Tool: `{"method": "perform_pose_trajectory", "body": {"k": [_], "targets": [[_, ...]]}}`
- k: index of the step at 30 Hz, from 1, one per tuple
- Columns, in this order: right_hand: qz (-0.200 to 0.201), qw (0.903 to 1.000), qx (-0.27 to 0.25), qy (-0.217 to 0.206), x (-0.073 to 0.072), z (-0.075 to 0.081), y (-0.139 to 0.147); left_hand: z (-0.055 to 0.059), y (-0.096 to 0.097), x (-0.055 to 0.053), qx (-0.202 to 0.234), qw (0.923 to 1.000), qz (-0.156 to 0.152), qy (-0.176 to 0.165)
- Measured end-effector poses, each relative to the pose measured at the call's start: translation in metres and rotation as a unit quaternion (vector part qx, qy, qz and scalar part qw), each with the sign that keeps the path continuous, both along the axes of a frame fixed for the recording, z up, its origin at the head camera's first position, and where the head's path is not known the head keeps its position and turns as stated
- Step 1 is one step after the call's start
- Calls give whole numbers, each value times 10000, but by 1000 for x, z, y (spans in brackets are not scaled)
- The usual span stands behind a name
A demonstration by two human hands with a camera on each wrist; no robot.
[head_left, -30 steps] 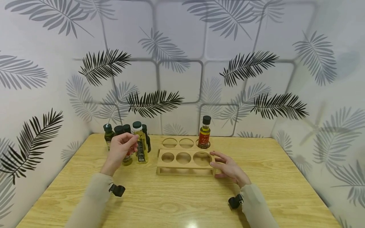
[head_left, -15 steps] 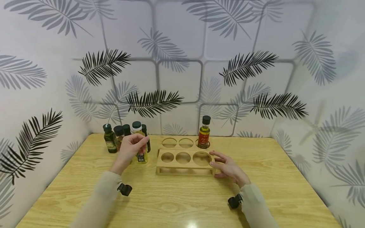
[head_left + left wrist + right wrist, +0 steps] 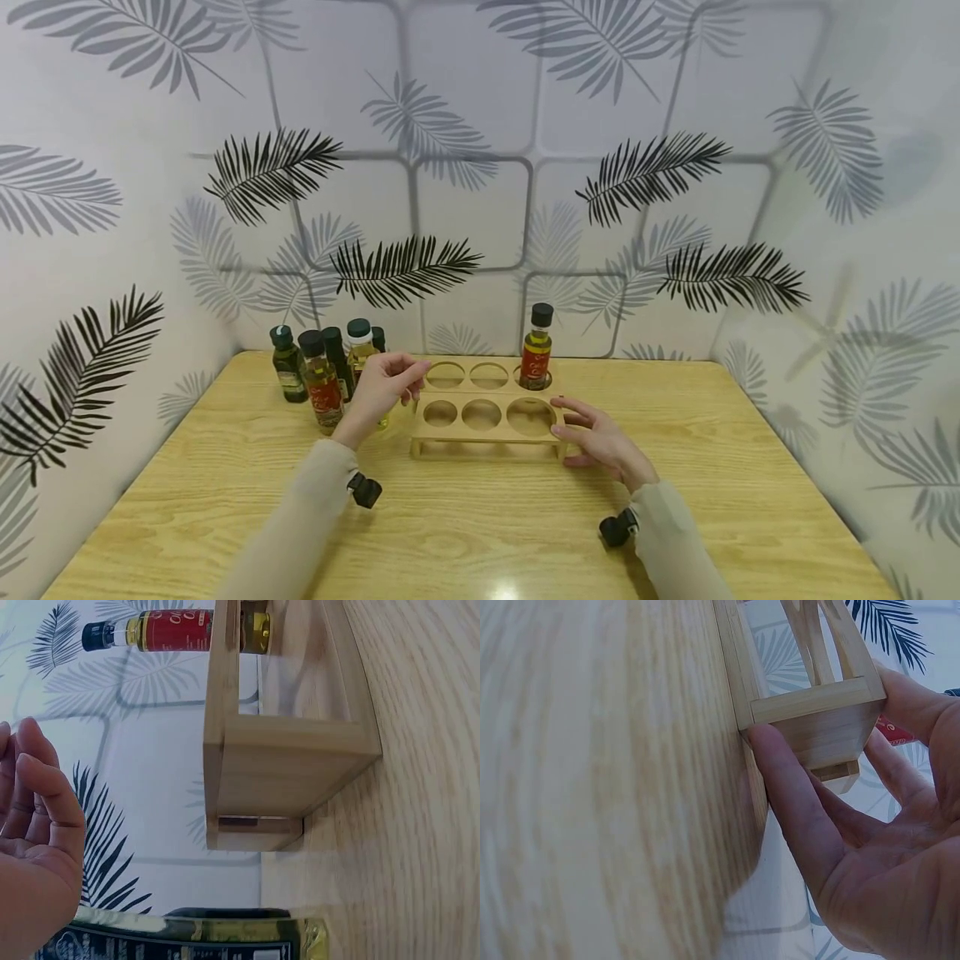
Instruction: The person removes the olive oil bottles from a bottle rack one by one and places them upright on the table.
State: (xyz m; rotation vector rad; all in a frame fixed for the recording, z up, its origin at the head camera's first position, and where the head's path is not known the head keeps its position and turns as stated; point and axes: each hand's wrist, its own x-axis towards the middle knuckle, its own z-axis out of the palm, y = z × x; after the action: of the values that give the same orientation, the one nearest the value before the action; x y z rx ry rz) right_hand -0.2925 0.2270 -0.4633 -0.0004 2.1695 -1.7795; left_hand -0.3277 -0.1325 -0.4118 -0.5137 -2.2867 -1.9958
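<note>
My left hand (image 3: 386, 385) hovers at the left end of the wooden bottle rack (image 3: 480, 433), just in front of a yellow oil bottle (image 3: 361, 343). Its fingers are loosely bent; I see nothing in them in the left wrist view. At the rack's other end my right hand (image 3: 603, 446) holds the end panel, with some fingertips on the upper edge and one digit low on the corner, as the right wrist view shows. A red-labelled oil bottle (image 3: 536, 358) stands upright in the rear right hole. The other holes hold no bottles.
Left of the rack a cluster of bottles stands on the wooden table (image 3: 465, 533): a green bottle (image 3: 289, 367), another red-labelled bottle (image 3: 324, 392) and dark-capped ones behind, partly hidden. A patterned wall (image 3: 480, 208) rises at the table's back edge.
My left hand has moved right, from in front of the bottle cluster to the rack's left end, uncovering the red-labelled bottle. The right hand and the rack have stayed in place.
</note>
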Motion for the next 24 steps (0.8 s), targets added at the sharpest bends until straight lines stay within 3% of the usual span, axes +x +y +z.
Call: {"method": "perform_pose_trajectory", "body": {"k": [5,11,24], "targets": [[-24,10000,-21,3,1,2,0,-3,13,-8,171,9998,28,-68],[4,10000,-40,29,0,-2,0,-8,26,-20,333,9984,186,-411],[-63,9999,-81,28,0,0,1,-2,67,-36,698,9959,102,-569]]}}
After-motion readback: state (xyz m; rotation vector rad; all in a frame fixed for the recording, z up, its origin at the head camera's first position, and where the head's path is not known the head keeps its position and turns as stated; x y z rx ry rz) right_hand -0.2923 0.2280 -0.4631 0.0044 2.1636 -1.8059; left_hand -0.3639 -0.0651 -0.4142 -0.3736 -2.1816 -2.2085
